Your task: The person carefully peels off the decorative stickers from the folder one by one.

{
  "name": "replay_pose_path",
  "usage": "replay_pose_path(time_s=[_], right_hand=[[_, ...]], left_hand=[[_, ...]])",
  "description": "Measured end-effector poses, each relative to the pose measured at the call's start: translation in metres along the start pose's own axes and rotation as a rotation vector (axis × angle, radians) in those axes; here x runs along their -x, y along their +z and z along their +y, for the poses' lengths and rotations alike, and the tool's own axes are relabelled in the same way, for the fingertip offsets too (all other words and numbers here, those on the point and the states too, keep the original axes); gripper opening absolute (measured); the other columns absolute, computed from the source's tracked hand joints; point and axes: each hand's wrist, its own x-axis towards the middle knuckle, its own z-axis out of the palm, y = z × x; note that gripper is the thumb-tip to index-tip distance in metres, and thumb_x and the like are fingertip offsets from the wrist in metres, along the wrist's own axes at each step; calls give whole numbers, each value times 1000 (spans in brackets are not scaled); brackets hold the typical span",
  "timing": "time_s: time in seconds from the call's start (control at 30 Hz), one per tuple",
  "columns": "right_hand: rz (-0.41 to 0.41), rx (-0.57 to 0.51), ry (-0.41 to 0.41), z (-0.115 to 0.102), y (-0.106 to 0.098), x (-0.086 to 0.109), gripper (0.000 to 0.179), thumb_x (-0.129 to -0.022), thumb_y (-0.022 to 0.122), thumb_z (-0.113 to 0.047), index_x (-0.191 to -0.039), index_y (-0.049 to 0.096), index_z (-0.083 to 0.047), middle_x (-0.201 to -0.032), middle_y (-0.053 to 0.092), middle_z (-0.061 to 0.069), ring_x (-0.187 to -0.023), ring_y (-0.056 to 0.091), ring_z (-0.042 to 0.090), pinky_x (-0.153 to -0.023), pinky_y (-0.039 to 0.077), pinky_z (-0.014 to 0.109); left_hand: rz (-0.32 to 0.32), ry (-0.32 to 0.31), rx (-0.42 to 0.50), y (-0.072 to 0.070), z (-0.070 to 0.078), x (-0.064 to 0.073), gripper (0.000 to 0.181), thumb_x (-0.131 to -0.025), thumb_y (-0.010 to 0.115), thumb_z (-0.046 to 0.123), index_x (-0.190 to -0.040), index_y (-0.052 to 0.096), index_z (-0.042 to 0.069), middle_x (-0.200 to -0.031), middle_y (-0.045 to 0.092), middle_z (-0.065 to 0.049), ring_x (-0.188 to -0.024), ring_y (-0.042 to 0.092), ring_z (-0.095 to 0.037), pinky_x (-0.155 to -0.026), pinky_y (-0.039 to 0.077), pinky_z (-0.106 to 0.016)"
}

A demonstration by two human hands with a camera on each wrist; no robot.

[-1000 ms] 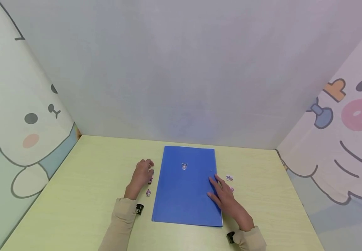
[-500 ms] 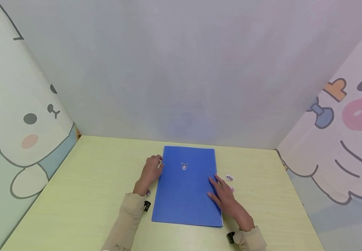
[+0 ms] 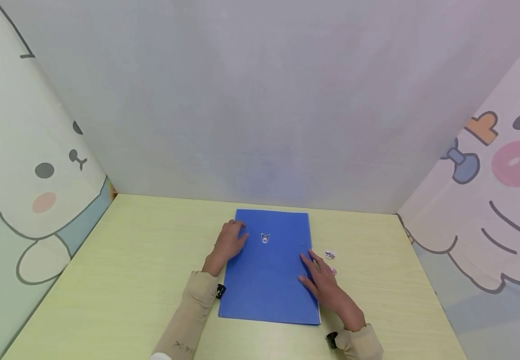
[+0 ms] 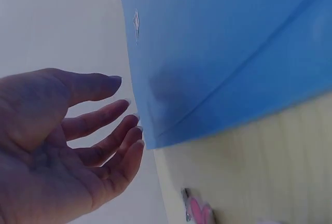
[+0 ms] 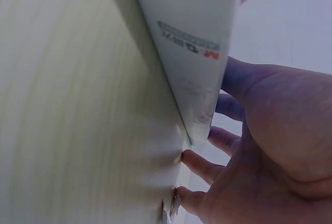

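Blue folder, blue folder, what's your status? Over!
Left hand over left edge, right hand across right edge. Blue folder flat, cartoon sticker on cover. In the way: both hands.

Extending beige-sleeved forearms from the near side of a blue folder; holding left hand loosely curved above its left edge; resting right hand, fingers spread, across its right edge.

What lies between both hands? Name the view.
In the head view, the blue folder, bearing one small cartoon piece, lies between left hand and right hand.
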Motion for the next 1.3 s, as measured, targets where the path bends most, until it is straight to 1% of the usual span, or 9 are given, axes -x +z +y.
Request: replay_pose_path(time_s=[0.17,0.33,0.6,0.7,0.83,0.93,1.07,1.2,1.3], right_hand=[[-38,-12,51,-3,-2,-1,57,-100,65,-10,-150,43,7,-154,32,37,-140,29,61,-103,27,80],[-66,2,77,-3,-3,-3,57,-102,63,-12,-152,41,6,-157,29,35,-142,27,60,-106,25,78],[-65,-7,72,-4,-1,-4,58,-102,63,-11,-152,41,6,-157,29,35,-142,26,60,-106,24,79],[-45,4,41,0,1,-3,57,-102,62,-12,-153,40,5,-156,29,35,-141,27,61,-104,26,79],[-20,2,14,0,1,-3,56,-101,63,-11,-151,42,7,-154,31,36,-139,29,62,-102,27,80],[-32,-10,35,-3,-1,-3,56,-100,65,-10,-149,44,8,-154,32,37,-139,29,62,-103,27,80],[-41,7,41,-5,-2,-3,55,-100,65,-9,-149,44,8,-153,32,37,-139,31,62,-103,28,79],[-41,19,38,-4,-3,-3,56,-99,66,-11,-148,45,7,-153,34,36,-138,33,60,-102,31,78],[-43,12,50,-6,-3,-3,56,-100,66,-11,-149,45,6,-154,33,35,-139,32,60,-103,29,78]], left_hand=[[-16,17,9,1,6,-2,21,-96,72,9,-113,68,-3,-113,64,-20,-107,58,-38,-91,51,-51],[-37,34,7,6,10,-4,22,-95,73,10,-112,68,-3,-111,64,-19,-104,58,-36,-89,51,-50],[-50,82,3,14,14,-6,22,-93,76,11,-108,69,-3,-107,64,-18,-101,59,-35,-88,51,-49],[-62,90,1,17,16,-7,23,-92,77,13,-107,69,-3,-105,64,-18,-100,59,-33,-87,51,-48],[-74,96,0,19,18,-9,24,-92,78,15,-106,69,-3,-103,64,-16,-97,59,-32,-85,51,-47],[-91,92,-9,21,20,-10,24,-91,78,14,-105,69,-3,-102,64,-16,-97,58,-31,-86,51,-46],[-109,83,-28,24,22,-11,25,-90,79,14,-105,69,-2,-102,63,-15,-99,58,-32,-88,51,-45],[-91,89,-54,28,23,-10,23,-90,79,14,-103,68,-1,-100,62,-14,-97,57,-31,-86,50,-45],[-68,100,-62,29,25,-8,21,-90,80,13,-101,68,-1,-98,61,-13,-94,56,-31,-84,50,-45]])
